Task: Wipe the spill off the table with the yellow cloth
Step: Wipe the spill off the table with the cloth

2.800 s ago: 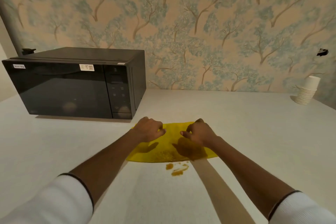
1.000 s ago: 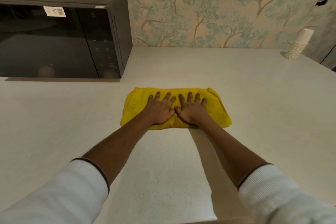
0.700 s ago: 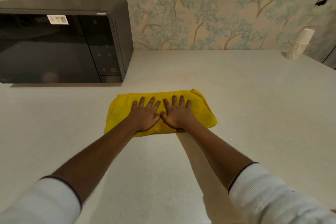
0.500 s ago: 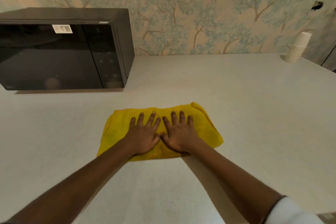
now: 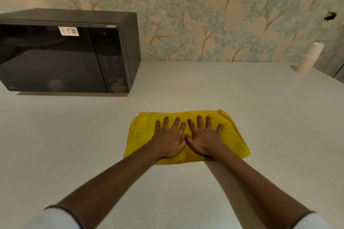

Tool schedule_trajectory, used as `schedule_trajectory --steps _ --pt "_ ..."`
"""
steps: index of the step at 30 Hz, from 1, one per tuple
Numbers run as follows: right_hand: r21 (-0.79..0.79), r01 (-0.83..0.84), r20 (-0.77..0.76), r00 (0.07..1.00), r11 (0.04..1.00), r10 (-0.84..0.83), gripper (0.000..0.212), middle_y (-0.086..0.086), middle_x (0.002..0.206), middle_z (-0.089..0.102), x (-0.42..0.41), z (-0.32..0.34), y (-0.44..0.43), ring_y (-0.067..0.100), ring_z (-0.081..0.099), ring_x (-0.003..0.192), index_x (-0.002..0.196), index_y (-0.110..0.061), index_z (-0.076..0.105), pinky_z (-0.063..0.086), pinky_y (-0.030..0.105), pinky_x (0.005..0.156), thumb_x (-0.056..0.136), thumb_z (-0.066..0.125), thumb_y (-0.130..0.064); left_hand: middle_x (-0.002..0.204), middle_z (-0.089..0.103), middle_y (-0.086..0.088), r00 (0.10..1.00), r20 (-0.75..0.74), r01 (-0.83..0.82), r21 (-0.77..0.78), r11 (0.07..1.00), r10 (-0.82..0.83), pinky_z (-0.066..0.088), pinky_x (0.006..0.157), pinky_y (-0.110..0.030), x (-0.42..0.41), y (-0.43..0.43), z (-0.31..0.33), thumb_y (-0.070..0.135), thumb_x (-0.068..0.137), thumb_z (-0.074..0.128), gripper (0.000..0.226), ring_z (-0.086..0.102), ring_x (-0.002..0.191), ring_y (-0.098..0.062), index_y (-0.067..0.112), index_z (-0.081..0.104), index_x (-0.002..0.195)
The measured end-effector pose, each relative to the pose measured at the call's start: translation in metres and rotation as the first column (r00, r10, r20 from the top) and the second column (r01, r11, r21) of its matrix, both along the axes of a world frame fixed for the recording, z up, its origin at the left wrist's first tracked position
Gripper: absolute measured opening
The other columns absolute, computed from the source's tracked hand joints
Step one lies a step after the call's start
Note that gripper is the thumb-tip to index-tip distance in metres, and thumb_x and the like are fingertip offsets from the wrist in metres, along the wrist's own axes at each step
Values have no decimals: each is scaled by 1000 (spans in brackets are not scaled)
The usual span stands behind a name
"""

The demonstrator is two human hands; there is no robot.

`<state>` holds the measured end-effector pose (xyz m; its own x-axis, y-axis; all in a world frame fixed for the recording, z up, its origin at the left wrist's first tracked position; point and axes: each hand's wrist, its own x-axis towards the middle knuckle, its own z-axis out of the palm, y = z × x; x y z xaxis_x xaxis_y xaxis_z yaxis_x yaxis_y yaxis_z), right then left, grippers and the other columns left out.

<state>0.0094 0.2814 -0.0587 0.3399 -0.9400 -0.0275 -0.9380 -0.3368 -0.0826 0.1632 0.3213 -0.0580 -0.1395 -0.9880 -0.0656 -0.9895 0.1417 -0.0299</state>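
Observation:
The folded yellow cloth (image 5: 232, 135) lies flat on the white table (image 5: 204, 83), a little right of the middle. My left hand (image 5: 170, 139) and my right hand (image 5: 203, 138) rest side by side on top of it, palms down, fingers spread, thumbs touching. Neither hand grips the fabric; both press on it. No spill shows on the table around the cloth; whatever lies beneath the cloth is hidden.
A black microwave (image 5: 65, 52) stands at the back left against the patterned wall. A leaning stack of white paper cups (image 5: 309, 58) sits at the far right corner, near the table's right edge.
The brown spill seen 2.8 s ago no longer shows. Both hands went from gripping the cloth to lying flat on it. The cloth slid left, then back right and nearer to me.

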Motion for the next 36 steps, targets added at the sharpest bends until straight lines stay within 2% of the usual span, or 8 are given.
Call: schedule_trajectory --steps 6,14,18,20,22,26,31,36 --pt "23 -38 -2 999 999 38 73 11 162 7 38 6 -40 42 1 146 150 -33 11 2 77 105 85 21 -67 164 0 -2 994 1 -112 42 993 112 7 114 -65 30 -37 5 57 94 16 66 2 147 -42 29 3 152" --pt "8 -161 -14 987 987 162 75 13 162 6 56 3 -1 43 0 146 150 -30 10 2 76 105 85 20 -67 164 -2 -1 989 28 -145 31 989 145 8 115 -64 58 7 1 60 93 15 67 3 148 -39 31 1 152" --pt "-33 -207 -22 978 978 206 76 13 161 8 38 -2 39 42 2 146 150 -30 11 4 74 105 84 18 -67 164 -3 -2 994 23 -112 36 993 111 8 114 -64 45 49 3 65 73 -8 87 2 147 -41 30 0 152" --pt "-43 -211 -23 977 977 210 77 11 162 7 20 -4 58 42 2 146 150 -31 11 4 73 106 82 17 -68 164 -5 -3 997 27 -80 39 996 79 6 114 -65 29 68 3 64 69 -11 91 1 147 -42 29 0 152" --pt "-41 -200 -30 980 979 199 78 10 162 5 1 -5 69 40 0 147 149 -33 8 4 72 107 81 17 -70 163 -6 -4 998 26 -62 40 997 61 5 113 -66 12 79 2 64 73 -7 86 -1 147 -44 28 -1 152" --pt "-28 -137 -39 990 990 136 80 8 162 4 -23 -2 55 39 -1 147 149 -35 7 6 71 107 79 16 -72 164 -2 -6 999 3 -54 -1 999 54 5 112 -68 -12 61 -3 59 91 16 70 1 146 -46 27 2 152" --pt "3 -64 -14 998 998 64 78 9 162 5 -10 4 3 40 1 146 150 -34 8 6 72 107 82 20 -72 164 1 -2 997 -8 -74 22 997 74 6 113 -68 -4 4 2 60 93 17 68 2 147 -43 30 3 152" --pt "12 -89 -1 996 996 89 74 10 162 6 34 6 -19 42 1 146 150 -33 10 5 74 107 86 22 -67 164 0 1 986 -10 -166 34 985 167 6 113 -67 32 -16 2 60 93 16 66 1 148 -39 33 2 151"
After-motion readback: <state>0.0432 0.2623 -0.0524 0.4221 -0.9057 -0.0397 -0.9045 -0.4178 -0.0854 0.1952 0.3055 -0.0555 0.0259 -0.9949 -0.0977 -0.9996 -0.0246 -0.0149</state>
